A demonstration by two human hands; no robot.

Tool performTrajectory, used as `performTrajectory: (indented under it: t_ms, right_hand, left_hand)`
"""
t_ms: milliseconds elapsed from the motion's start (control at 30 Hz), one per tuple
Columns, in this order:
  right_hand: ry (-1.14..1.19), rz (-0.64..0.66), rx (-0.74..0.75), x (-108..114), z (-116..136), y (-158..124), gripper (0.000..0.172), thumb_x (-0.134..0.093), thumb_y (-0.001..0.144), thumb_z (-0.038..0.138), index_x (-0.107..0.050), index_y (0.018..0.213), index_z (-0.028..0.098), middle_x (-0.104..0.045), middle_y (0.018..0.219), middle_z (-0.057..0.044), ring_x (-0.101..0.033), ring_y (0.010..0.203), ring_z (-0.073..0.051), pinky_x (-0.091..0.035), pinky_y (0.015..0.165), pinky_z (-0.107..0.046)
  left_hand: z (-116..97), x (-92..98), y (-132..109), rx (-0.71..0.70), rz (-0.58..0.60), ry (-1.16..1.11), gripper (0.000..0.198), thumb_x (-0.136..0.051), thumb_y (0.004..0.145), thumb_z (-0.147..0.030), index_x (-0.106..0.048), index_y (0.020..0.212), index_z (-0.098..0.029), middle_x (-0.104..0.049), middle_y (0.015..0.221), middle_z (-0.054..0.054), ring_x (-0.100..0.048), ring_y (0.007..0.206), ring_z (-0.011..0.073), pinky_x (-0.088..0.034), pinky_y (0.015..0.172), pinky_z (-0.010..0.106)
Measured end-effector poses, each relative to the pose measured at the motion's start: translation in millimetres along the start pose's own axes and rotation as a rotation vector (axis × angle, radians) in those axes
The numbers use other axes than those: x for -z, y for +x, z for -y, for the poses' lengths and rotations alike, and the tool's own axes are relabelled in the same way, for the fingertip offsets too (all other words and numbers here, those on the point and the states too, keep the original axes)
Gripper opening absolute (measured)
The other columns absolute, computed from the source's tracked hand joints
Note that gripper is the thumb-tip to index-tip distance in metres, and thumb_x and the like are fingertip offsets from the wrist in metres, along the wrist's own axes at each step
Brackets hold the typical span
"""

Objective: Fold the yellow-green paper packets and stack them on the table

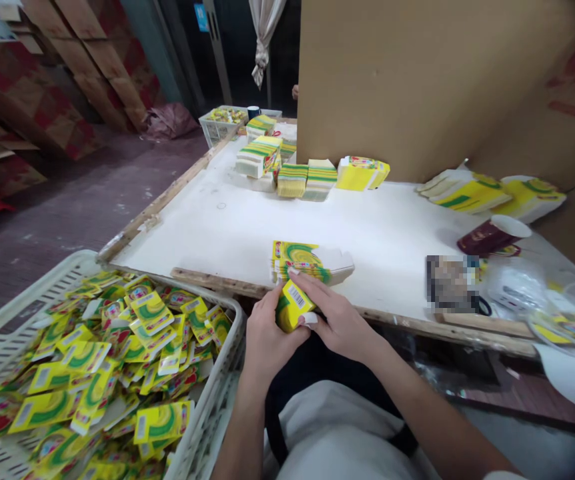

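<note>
A small yellow and green carton (293, 305) with a barcode is held between both hands at the table's front edge. My left hand (268, 331) grips its left side, fingers wrapped round it. On the right side, my right hand (336, 319) closes on the carton, thumb by a white flap at its lower corner. Just beyond the hands lies a stack of flattened cartons (297, 257) in the same print, white flaps pointing right. To my left, a white plastic basket (85, 263) holds many similar cartons (152, 313) in a loose heap.
Bundled flat cartons (292, 180) stand along the far side of the white table (192, 227), before a tall cardboard panel (417, 87). A dark red paper cup (490, 235) lies tipped at the right, near plastic wrap (520, 287). Another filled basket (215, 130) stands beyond the table.
</note>
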State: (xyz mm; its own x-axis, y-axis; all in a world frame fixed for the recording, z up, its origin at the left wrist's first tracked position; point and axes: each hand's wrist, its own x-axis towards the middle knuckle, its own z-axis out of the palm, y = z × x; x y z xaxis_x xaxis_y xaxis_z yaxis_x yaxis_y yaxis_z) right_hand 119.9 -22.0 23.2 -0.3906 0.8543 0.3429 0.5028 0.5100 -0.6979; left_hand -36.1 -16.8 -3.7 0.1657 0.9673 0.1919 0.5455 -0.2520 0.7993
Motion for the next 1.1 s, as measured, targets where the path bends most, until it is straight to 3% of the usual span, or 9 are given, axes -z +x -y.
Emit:
performTrajectory:
  t_ms: [300, 433, 500, 600, 667, 767, 833, 933, 1100]
  right_hand:
    - [-0.042, -0.150, 0.058, -9.4, -5.6, -3.9, 0.041, -0.041, 0.088, 0.015, -0.048, 0.128, 0.020, -0.054, 0.128, -0.010, -0.047, 0.121, -0.019, -0.039, 0.103, -0.037]
    - [0.007, -0.221, 0.001, 1.1, -17.6, -5.6, 0.039, -0.050, 0.086, 0.022, -0.050, 0.126, 0.021, -0.058, 0.124, -0.009, -0.053, 0.115, -0.020, -0.043, 0.099, -0.036]
    - [-0.024, -0.319, -0.061, 10.8, -25.5, -6.0, 0.039, -0.052, 0.085, 0.021, -0.051, 0.124, 0.020, -0.059, 0.121, -0.008, -0.055, 0.111, -0.020, -0.045, 0.096, -0.036]
    - [-0.106, -0.455, -0.160, 22.5, -36.4, -2.7, 0.029, -0.050, 0.083, 0.017, -0.061, 0.110, 0.020, -0.064, 0.110, -0.007, -0.060, 0.101, -0.019, -0.049, 0.088, -0.034]
    - [-0.148, -0.451, -0.204, 25.1, -41.9, 3.4, 0.026, -0.050, 0.081, 0.014, -0.063, 0.104, 0.020, -0.066, 0.104, -0.006, -0.061, 0.095, -0.018, -0.050, 0.084, -0.033]
    - [-0.271, -0.345, -0.265, 22.7, -47.5, 16.7, 0.030, -0.051, 0.078, 0.011, -0.062, 0.105, 0.018, -0.066, 0.105, -0.006, -0.060, 0.096, -0.020, -0.048, 0.086, -0.034]
    - [-0.419, -0.258, -0.317, 19.8, -50.4, 24.9, 0.036, -0.052, 0.075, 0.009, -0.060, 0.109, 0.016, -0.065, 0.107, -0.009, -0.058, 0.099, -0.023, -0.045, 0.088, -0.038]
    - [-0.556, -0.140, -0.355, 16.1, -54.9, 31.9, 0.035, -0.052, 0.073, 0.007, -0.060, 0.107, 0.015, -0.066, 0.101, -0.011, -0.058, 0.093, -0.025, -0.044, 0.085, -0.039]
    - [-0.558, -0.123, -0.344, 15.2, -56.8, 32.1, 0.030, -0.050, 0.071, 0.003, -0.059, 0.096, 0.017, -0.064, 0.092, -0.008, -0.058, 0.081, -0.021, -0.044, 0.079, -0.034]
  left_hand:
    - [-3.5, -5.3, -1.3, 0.040, -0.034, -0.018, 0.062, -0.066, 0.063, -0.033, -0.049, 0.120, -0.015, -0.062, 0.112, 0.011, -0.058, 0.100, 0.0254, -0.045, 0.088, 0.039]
    - [4.8, 4.4, 6.2, 0.083, -0.019, -0.223, 0.055, -0.071, 0.060, -0.034, -0.056, 0.110, -0.018, -0.065, 0.100, 0.006, -0.061, 0.090, 0.0211, -0.047, 0.082, 0.033]
    - [17.7, 20.0, 11.5, 0.148, -0.256, -0.488, 0.045, -0.071, 0.060, -0.036, -0.059, 0.100, -0.019, -0.065, 0.086, 0.001, -0.060, 0.076, 0.0156, -0.048, 0.073, 0.028]
    - [43.6, 48.7, 18.1, 0.155, -0.806, -1.093, 0.035, -0.055, 0.071, -0.051, -0.058, 0.088, -0.021, -0.061, 0.083, -0.002, -0.057, 0.072, 0.0098, -0.048, 0.068, 0.022]
    - [57.2, 60.2, 20.7, 0.254, -0.870, -1.414, 0.052, -0.041, 0.072, -0.066, -0.057, 0.082, -0.017, -0.060, 0.083, 0.003, -0.059, 0.076, 0.0110, -0.049, 0.068, 0.022]
    - [61.7, 54.7, 22.3, 0.472, -0.759, -1.690, 0.071, -0.028, 0.070, -0.075, -0.056, 0.090, -0.012, -0.060, 0.085, 0.009, -0.060, 0.076, 0.0144, -0.051, 0.064, 0.025]
    - [55.5, 40.4, 22.7, 0.572, -0.620, -1.793, 0.072, -0.026, 0.075, -0.071, -0.055, 0.097, -0.010, -0.060, 0.082, 0.010, -0.059, 0.071, 0.0153, -0.051, 0.060, 0.026]
    - [43.9, 20.6, 22.1, 0.642, -0.450, -1.810, 0.054, -0.032, 0.083, -0.055, -0.057, 0.097, -0.009, -0.061, 0.074, 0.007, -0.058, 0.064, 0.0139, -0.049, 0.056, 0.026]
    - [33.3, 11.1, 20.9, 0.657, -0.409, -1.655, 0.027, -0.046, 0.082, -0.036, -0.061, 0.085, -0.013, -0.059, 0.068, 0.001, -0.056, 0.057, 0.0103, -0.046, 0.054, 0.022]
